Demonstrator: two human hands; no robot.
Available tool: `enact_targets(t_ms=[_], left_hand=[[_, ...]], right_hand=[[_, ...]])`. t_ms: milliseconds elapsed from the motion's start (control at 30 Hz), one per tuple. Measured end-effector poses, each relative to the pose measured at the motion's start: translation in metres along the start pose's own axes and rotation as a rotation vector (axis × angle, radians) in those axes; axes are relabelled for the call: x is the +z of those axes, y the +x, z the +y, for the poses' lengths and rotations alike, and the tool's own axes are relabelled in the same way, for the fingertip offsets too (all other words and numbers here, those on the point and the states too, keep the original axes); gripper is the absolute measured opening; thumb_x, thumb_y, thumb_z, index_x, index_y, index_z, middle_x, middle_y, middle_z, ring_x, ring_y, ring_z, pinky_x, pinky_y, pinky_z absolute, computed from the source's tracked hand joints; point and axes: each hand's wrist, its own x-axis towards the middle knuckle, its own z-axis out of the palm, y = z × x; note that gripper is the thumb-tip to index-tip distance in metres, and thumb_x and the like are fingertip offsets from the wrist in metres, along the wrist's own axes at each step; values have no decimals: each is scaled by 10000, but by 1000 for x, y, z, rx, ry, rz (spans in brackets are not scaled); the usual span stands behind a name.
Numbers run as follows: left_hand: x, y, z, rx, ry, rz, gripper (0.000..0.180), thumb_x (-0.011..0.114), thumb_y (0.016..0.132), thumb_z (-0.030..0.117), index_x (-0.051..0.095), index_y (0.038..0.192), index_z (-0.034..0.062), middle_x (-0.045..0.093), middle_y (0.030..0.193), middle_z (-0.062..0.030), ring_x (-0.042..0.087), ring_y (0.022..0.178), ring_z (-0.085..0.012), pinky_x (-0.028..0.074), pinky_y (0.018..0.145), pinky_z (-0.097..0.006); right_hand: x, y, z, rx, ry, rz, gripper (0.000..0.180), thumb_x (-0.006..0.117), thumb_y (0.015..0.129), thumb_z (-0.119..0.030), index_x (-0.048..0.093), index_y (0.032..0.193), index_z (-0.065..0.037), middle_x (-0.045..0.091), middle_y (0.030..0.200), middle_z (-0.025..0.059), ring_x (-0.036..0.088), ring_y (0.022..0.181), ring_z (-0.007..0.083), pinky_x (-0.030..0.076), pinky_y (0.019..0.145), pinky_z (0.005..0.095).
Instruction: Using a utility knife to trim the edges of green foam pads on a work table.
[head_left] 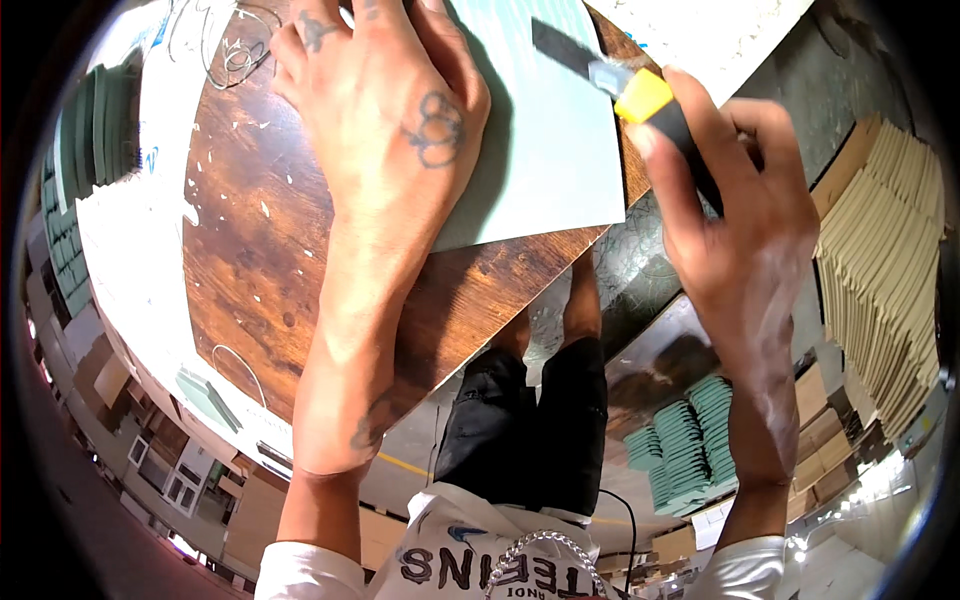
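My right hand (745,200) grips a utility knife (645,95) with a yellow and black handle. Its broad dark blade points up and left over a pale green sheet (550,160), near the sheet's right edge. The sheet lies on a dark brown wood-grain board (260,240) and reaches close to the board's right edge. Pressed down over the sheet's left side is my left hand (390,100), with fingers spread and partly cut off by the top of the view. A sliver of something white shows between those fingers; I cannot tell what it is.
Thin wire or thread (235,60) lies tangled at the board's upper left. Green stacked pieces (100,130) stand at far left, and a small green block (208,398) sits lower left. Lower right are green bundles (690,440); farther right rises a tall cream stack (880,270).
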Motion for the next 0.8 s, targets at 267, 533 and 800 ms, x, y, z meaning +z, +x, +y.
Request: enact_targets(t_ms=[267, 533, 800], left_hand=[[-9, 4, -5, -47, -69, -80, 378, 571, 976, 121, 541, 1288, -91, 545, 1221, -260, 527, 1131, -385, 413, 998, -499], [-37, -59, 17, -125, -44, -314, 1386, 675, 728, 828, 173, 1516, -196, 79, 1496, -554, 64, 1467, -628, 69, 1156, -742], [-29, -56, 46, -265, -112, -281, 1399, 753, 691, 776, 203, 1469, -248, 114, 1494, -552, 61, 1431, -685, 85, 1128, -761]], right_hand=[[-3, 28, 0, 48, -31, 4, 336, 742, 920, -325, 756, 1201, -141, 623, 877, 37, 609, 775, 182, 513, 645, 340], [-1, 19, 2, 41, 86, 31, 348, 737, 903, -334, 745, 1183, -128, 596, 871, 22, 592, 810, 210, 510, 652, 350], [-7, 20, -2, 50, -30, -15, 367, 740, 894, -358, 738, 1206, -165, 596, 887, 20, 594, 810, 219, 515, 674, 364]])
